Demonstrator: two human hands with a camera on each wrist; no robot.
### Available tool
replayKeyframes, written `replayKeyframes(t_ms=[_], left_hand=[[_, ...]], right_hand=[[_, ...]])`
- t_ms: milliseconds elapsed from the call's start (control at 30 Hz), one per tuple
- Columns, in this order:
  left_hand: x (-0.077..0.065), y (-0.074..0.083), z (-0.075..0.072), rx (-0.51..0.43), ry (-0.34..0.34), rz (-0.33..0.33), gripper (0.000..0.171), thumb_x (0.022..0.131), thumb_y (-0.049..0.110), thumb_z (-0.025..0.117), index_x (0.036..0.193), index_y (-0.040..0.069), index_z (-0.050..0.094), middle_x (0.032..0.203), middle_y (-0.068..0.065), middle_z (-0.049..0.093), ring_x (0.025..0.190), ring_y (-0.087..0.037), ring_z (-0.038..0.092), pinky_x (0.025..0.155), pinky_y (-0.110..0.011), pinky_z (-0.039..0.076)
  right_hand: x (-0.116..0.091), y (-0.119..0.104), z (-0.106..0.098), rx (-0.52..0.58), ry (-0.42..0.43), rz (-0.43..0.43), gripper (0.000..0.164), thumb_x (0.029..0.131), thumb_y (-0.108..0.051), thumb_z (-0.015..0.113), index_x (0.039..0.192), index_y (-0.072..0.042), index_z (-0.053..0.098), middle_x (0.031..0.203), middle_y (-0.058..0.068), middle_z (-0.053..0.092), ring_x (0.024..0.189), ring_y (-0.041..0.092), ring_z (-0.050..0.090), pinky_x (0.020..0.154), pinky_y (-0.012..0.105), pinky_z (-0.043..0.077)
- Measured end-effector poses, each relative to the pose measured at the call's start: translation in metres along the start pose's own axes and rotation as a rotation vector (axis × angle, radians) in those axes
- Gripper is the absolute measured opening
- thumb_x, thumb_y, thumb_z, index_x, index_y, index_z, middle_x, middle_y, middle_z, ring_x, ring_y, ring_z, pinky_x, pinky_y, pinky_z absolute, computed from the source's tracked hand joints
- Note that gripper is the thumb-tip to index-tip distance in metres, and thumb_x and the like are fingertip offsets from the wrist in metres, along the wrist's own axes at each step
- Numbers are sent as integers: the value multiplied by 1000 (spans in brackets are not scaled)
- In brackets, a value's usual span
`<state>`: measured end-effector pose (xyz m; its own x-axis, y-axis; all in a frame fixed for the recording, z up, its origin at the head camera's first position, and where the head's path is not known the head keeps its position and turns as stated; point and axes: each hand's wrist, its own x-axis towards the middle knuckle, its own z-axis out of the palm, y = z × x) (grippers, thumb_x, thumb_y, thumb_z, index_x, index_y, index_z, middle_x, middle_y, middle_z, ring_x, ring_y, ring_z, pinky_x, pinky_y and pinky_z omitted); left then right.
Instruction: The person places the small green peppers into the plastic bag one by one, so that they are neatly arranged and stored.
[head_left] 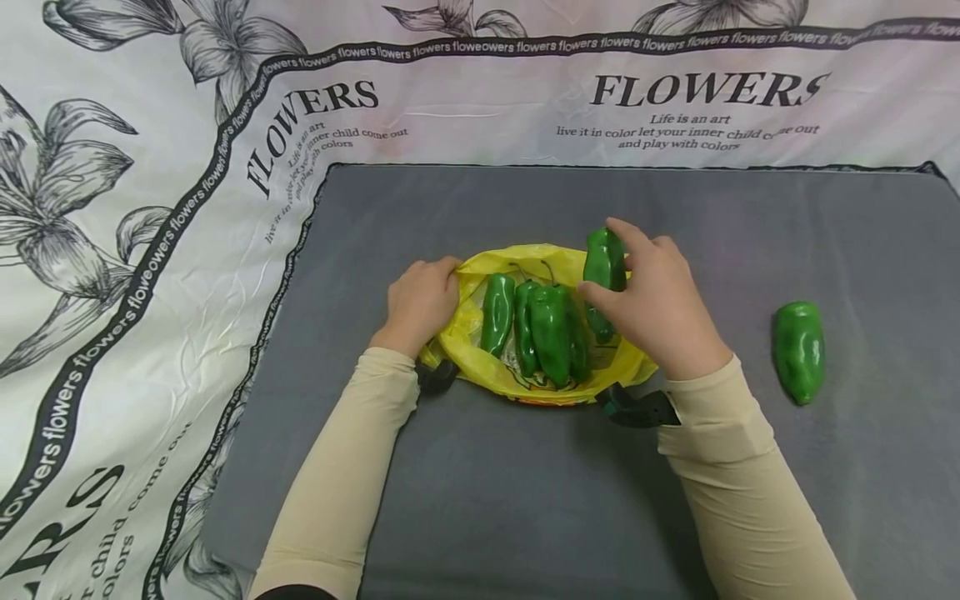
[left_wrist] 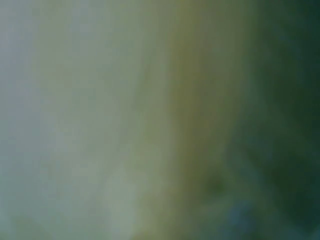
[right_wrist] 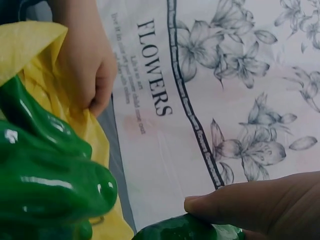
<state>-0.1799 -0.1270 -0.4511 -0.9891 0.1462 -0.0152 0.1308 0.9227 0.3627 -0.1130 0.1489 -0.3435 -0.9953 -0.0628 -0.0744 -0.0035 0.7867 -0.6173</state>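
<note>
In the head view a yellow plastic bag (head_left: 480, 373) lies with its mouth open, and several green peppers (head_left: 551, 329) sit inside it. My left hand (head_left: 422, 304) grips the bag's left rim with curled fingers. At the bag's right side, my right hand (head_left: 663, 300) pinches another green pepper (head_left: 604, 262) between thumb and fingers, its lower end over the bag's opening. The right wrist view shows the thumb (right_wrist: 240, 200) against that held pepper (right_wrist: 175, 229), with the bagged peppers (right_wrist: 50, 185) at left. The left wrist view is only a blur.
A single green pepper (head_left: 799, 352) lies on the grey tabletop (head_left: 510, 500) to the right of my right hand. A white border (head_left: 487, 108) printed with flowers and lettering runs along the back and left. Dark wrist straps (head_left: 637, 408) sit near the bag's front.
</note>
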Motion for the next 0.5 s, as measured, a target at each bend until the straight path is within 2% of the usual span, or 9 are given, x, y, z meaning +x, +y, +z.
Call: replayKeyframes(t_ms=[500], left_hand=[[2,-1,1,9,-2,-12,39,112,26,42,142,25,68,129,-2,73,116,-27,65,84,-53,56]], right_hand=[[10,-26,24,23,-61,-29,84,96,-31,77,165,-14,33,139,29,46,124,40,55,84,54,54]])
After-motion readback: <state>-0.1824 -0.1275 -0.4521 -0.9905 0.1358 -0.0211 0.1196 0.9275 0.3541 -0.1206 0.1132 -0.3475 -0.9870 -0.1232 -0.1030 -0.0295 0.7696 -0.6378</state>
